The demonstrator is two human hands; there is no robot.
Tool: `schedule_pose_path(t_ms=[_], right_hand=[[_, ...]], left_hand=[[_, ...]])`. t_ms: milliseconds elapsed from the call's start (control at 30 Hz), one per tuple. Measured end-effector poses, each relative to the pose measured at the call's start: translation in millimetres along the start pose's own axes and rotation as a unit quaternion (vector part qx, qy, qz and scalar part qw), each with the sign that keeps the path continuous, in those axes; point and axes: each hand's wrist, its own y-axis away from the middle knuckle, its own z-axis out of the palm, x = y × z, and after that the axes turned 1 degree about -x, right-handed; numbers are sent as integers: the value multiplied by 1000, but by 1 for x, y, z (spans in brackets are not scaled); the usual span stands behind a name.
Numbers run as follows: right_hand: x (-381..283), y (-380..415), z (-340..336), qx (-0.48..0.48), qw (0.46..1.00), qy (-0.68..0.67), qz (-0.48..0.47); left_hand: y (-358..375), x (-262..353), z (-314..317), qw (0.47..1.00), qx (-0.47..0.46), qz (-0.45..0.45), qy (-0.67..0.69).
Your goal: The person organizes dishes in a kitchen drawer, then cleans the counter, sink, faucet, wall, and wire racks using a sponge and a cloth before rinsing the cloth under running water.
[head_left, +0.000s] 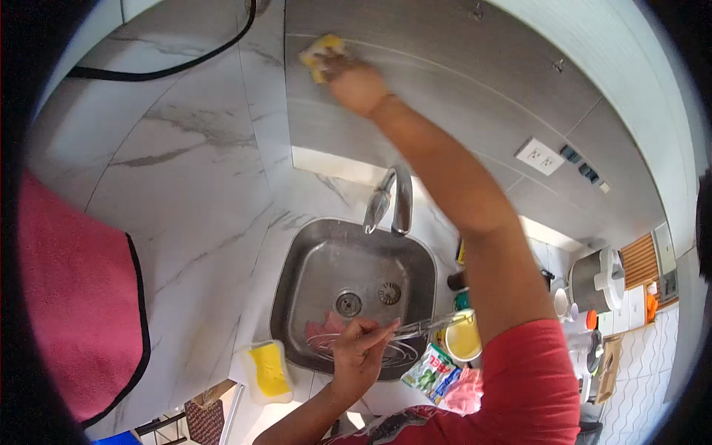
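Observation:
My right hand (356, 83) is stretched high up to the grey tiled wall (445, 81), its fingers pressing a yellow sponge (323, 49) with whitish foam against it. Low over the front of the steel sink (297, 256), my left hand (361, 354) is closed around a shiny metal wire rack (426, 326). Its thin loops spread over the basin, and its narrow end points right. Beneath the wire, a pink cloth (326, 326) lies in the sink. A chrome faucet (401, 200) stands behind the basin, below my right forearm.
A white tub with yellow contents (271, 371) sits left of the sink's front. Right of it are a green-and-white packet (430, 368), a yellow container (463, 340) and a pink cloth (465, 391). Outlets (540, 156) are on the wall; a steel cooker (597, 280) stands farther right.

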Motion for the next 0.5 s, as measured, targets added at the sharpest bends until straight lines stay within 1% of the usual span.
schedule_pose_path(t_ms=[33,67,100,133,167,200,233,267,333,367,400,433,467,500], right_hand=[[15,17,-7,-72,997,3,13],[47,54,-18,-40,985,129,-104],[65,92,-42,-22,994,93,-59],[99,128,-65,-47,983,114,-132],[119,159,-94,-123,963,163,-173],[135,188,-111,-185,960,143,-151],[135,199,-122,-245,953,123,-128],[135,200,-115,-249,953,121,-127],[130,178,-82,-252,961,68,-93],[112,153,-58,-242,958,65,-141],[73,118,-53,-220,966,39,-133],[53,91,-19,-158,971,23,-180],[24,58,-6,-221,953,56,-200],[-2,34,4,-222,967,-33,-121]], left_hand=[[2,0,-1,1000,8,-8,8],[5,4,-4,1000,5,-21,11],[5,7,-9,999,6,-27,31],[3,8,-13,998,9,-27,53],[3,9,-16,998,16,-20,58],[2,11,-20,998,14,-21,60],[0,15,-23,998,27,-2,58],[1,18,-25,998,39,14,56],[0,18,-26,998,29,7,58],[0,18,-25,998,19,-1,59],[-1,17,-22,998,17,-2,56],[-2,16,-20,999,21,4,46],[-3,14,-16,999,24,12,37],[-4,11,-12,999,21,12,33]])
